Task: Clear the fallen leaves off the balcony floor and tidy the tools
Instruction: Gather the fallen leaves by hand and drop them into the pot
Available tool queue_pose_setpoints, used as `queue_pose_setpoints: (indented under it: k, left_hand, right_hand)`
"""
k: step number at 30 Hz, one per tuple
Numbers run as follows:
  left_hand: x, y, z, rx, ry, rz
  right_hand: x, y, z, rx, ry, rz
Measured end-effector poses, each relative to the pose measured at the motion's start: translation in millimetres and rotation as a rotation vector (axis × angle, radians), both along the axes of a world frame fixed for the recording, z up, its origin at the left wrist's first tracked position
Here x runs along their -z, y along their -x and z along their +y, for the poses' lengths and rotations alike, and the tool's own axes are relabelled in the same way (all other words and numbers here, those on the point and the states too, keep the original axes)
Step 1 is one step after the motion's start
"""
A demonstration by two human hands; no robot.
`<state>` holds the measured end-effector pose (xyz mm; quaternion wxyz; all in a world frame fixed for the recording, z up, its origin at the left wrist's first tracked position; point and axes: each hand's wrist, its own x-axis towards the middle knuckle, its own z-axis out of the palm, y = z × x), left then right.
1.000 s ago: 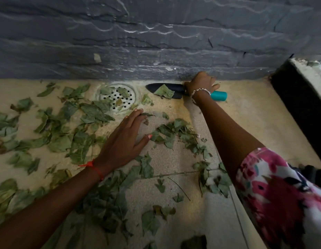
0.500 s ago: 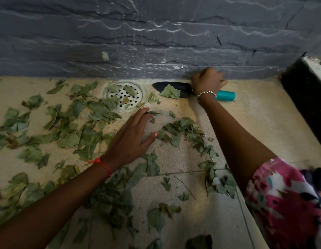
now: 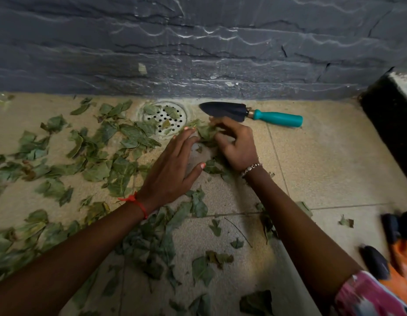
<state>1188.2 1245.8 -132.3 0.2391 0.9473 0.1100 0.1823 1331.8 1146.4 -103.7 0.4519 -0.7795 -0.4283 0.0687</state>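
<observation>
The right hand (image 3: 234, 145) has its fingers curled round a bunch of leaves (image 3: 206, 134) just in front of the drain (image 3: 164, 117), pinching it against the floor (image 3: 316, 169). Half a second ago this hand was up at the wall (image 3: 198, 53), on the handle of the trowel (image 3: 223, 109); it has let go and dropped back to the leaves. The left hand (image 3: 172, 171) lies flat with its fingers straight and spread, its fingertips touching the same bunch from the left side. It has slid forward toward the drain since the earlier picture.

The trowel now lies free on the floor along the foot of the wall, dark blade toward the drain, teal handle pointing right. The leaf that sat on its blade before is no longer there.

More loose leaves (image 3: 120, 172) cover the floor to the left of the hands and below the forearms, and a few lie on the drain grate. A red thread (image 3: 138, 203) circles the left wrist and a beaded bracelet (image 3: 251, 167) the right. At the lower right edge, a pair of orange and black gloves (image 3: 400, 254) has come into view, beside a floral sleeve (image 3: 368, 297).
</observation>
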Motion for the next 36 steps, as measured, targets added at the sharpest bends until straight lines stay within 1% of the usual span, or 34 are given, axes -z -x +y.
queue_pose_setpoints:
  k: [2,4,6,9,10,11,13,14,15,16,18,20,22,23,24,26,27,28,29,30,32,33,34,35,36]
  left_hand:
    - [-1.6,1.1,-1.1,-0.017,-0.019,-0.014]
    - [-2.7,1.8,-1.8,-0.044,-0.041,-0.018]
    - [-3.3,2.2,-4.2,-0.057,-0.069,-0.017]
    - [-4.6,4.9,-8.6,-0.063,-0.07,-0.023]
    - [-6.4,5.5,-9.1,-0.082,-0.049,-0.033]
    - [-9.4,6.8,-7.9,-0.113,-0.024,-0.047]
    - [-16.9,8.7,0.1,-0.164,0.003,-0.079]
    - [-20.6,10.3,6.8,-0.175,0.01,-0.089]
    - [-23.8,11.6,14.8,-0.182,0.039,-0.092]
    - [-26.4,14.1,25.0,-0.203,0.08,-0.088]
    - [-27.0,19.9,50.9,-0.279,0.124,-0.049]
    - [-23.7,26.7,78.7,-0.367,0.076,0.051]
    - [-20.4,34.6,101.5,-0.445,0.028,0.192]
    - [-19.3,38.9,110.0,-0.465,0.025,0.255]
    - [-18.8,43.1,116.8,-0.471,0.033,0.303]
    - [-19.4,49.3,124.8,-0.469,0.034,0.341]
    - [-20.4,51.5,127.6,-0.468,0.033,0.339]
    - [-21.6,53.0,130.2,-0.471,0.033,0.33]
    - [-22.5,54.1,133.7,-0.479,0.043,0.326]
    - [-22.8,53.8,137.1,-0.487,0.056,0.331]
    - [-21.9,52.8,144.2,-0.515,0.082,0.337]
    - [-20.6,53.0,148.2,-0.534,0.097,0.331]
    - [-19.8,53.5,152.1,-0.553,0.115,0.322]
    - [-18.4,54.1,156.0,-0.568,0.132,0.316]
    - [-17.0,55.0,160.3,-0.58,0.15,0.316]
  right_hand:
    - [1.3,-2.5,3.0,-0.024,0.128,-0.023]
    - [4.9,-1.7,7.9,-0.124,0.273,-0.014]
    - [8.2,1.7,16.2,-0.183,0.288,-0.034]
    - [11.5,9.0,32.0,-0.229,0.383,-0.135]
    - [11.7,13.0,35.4,-0.254,0.383,-0.135]
    - [9.8,19.0,38.6,-0.265,0.334,-0.09]
    - [7.8,27.8,45.1,-0.239,0.164,0.025]
    - [7.5,30.2,50.8,-0.202,0.096,0.033]
    - [6.2,30.3,57.7,-0.166,0.081,0.018]
    - [4.7,28.9,66.0,-0.147,0.112,-0.002]
    - [3.9,23.9,83.5,-0.157,0.277,-0.026]
    - [9.4,19.2,97.5,-0.171,0.423,-0.072]
    - [12.8,20.9,103.8,-0.18,0.472,-0.097]
    - [12.8,25.0,104.0,-0.184,0.422,-0.062]
    - [12.3,30.6,103.6,-0.191,0.32,0.007]
    - [10.2,38.9,101.9,-0.153,0.07,0.172]
    - [10.4,40.5,103.3,-0.109,-0.011,0.206]
    - [10.9,40.6,105.8,-0.078,-0.028,0.212]
    - [10.9,40.5,109.5,-0.066,0.008,0.214]
    - [11.4,39.9,113.2,-0.078,0.088,0.204]
    - [14.2,38.6,121.1,-0.172,0.287,0.125]
    - [14.6,39.3,123.9,-0.225,0.341,0.1]
    - [14.4,40.7,125.6,-0.261,0.332,0.109]
    - [13.2,43.5,125.9,-0.277,0.252,0.163]
    - [11.0,47.7,125.9,-0.266,0.126,0.252]
